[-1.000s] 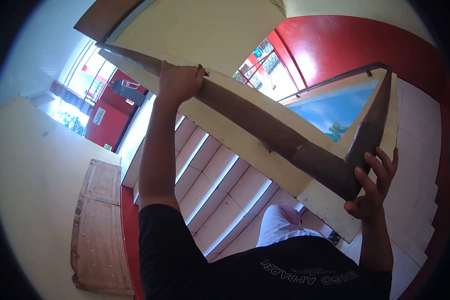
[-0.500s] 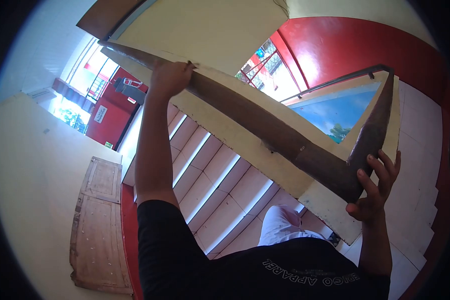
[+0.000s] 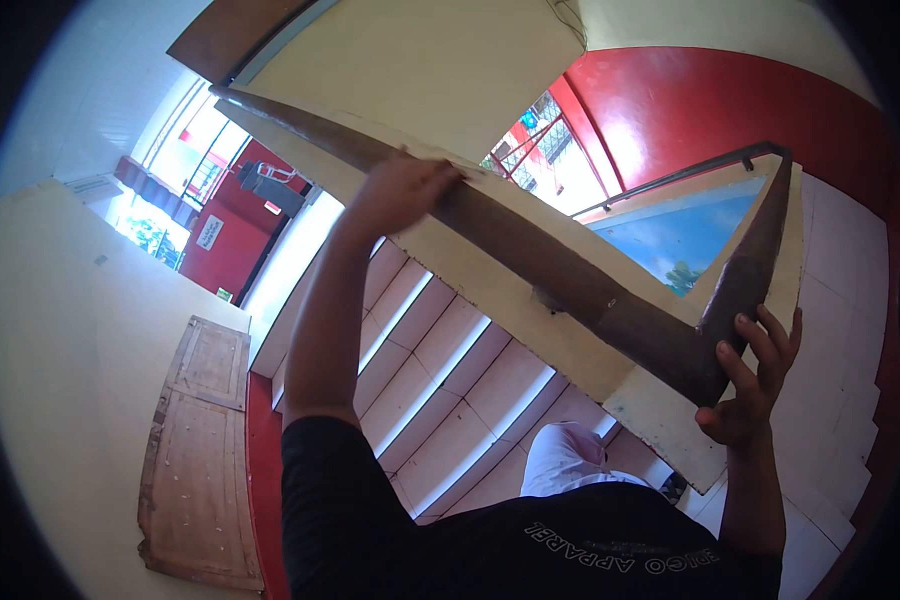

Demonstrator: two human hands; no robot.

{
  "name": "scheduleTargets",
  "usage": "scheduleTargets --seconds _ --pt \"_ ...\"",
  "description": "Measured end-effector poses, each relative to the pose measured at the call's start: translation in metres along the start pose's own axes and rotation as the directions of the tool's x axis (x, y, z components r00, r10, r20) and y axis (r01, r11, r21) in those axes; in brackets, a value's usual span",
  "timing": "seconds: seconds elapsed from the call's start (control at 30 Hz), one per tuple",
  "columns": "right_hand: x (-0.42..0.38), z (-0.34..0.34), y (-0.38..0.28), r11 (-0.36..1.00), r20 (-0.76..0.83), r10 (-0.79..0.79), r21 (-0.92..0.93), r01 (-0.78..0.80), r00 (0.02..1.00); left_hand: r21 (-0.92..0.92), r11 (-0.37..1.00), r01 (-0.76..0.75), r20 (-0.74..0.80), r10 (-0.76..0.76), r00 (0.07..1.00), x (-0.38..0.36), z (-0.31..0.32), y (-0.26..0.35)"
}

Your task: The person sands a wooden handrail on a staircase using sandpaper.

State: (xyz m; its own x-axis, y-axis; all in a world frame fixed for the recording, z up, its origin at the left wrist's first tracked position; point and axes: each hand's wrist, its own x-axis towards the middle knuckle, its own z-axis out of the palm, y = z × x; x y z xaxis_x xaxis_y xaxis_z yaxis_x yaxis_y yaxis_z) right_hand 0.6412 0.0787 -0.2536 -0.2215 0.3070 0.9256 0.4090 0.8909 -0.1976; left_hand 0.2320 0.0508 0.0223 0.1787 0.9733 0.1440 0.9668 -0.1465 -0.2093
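A dark brown handrail [image 3: 530, 250] slopes along the top of a cream stair wall and bends sharply at its lower right end. My left hand [image 3: 400, 195] presses on the upper part of the rail, its fingers together. A small brownish edge shows at its fingertips, but what it is I cannot make out. At the bend, my right hand [image 3: 755, 385] rests against the rail's corner with fingers spread and the thumb at the near edge.
Tiled steps [image 3: 460, 390] run below the wall. A worn wooden panel [image 3: 200, 450] is at the left wall. Beyond the rail are a blue painted mural [image 3: 680, 235] and a red wall [image 3: 710, 120]. A red door [image 3: 215, 235] stands at upper left.
My left hand has slid down along the handrail, toward the right and nearer the bend. My right hand keeps its place at the corner. The view has shifted slightly.
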Motion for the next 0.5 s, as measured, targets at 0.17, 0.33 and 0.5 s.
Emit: scheduleTargets --seconds 0.17,0.33,0.5 --pt "0.000 0.000 -0.001 0.999 0.010 0.014 0.033 -0.014 1.000 0.030 0.972 0.233 -0.542 -0.180 0.821 -0.100 -0.012 0.073" --pt "0.000 -0.001 -0.004 0.996 0.022 0.040 0.076 -0.041 0.999 -0.634 0.755 0.165 -0.769 -0.639 -0.033 -0.221 0.090 0.021" --pt "-0.004 -0.001 -0.003 0.994 0.049 0.056 0.093 -0.060 0.997 -0.857 0.459 0.234 -0.511 -0.812 -0.282 -0.295 0.168 0.033"
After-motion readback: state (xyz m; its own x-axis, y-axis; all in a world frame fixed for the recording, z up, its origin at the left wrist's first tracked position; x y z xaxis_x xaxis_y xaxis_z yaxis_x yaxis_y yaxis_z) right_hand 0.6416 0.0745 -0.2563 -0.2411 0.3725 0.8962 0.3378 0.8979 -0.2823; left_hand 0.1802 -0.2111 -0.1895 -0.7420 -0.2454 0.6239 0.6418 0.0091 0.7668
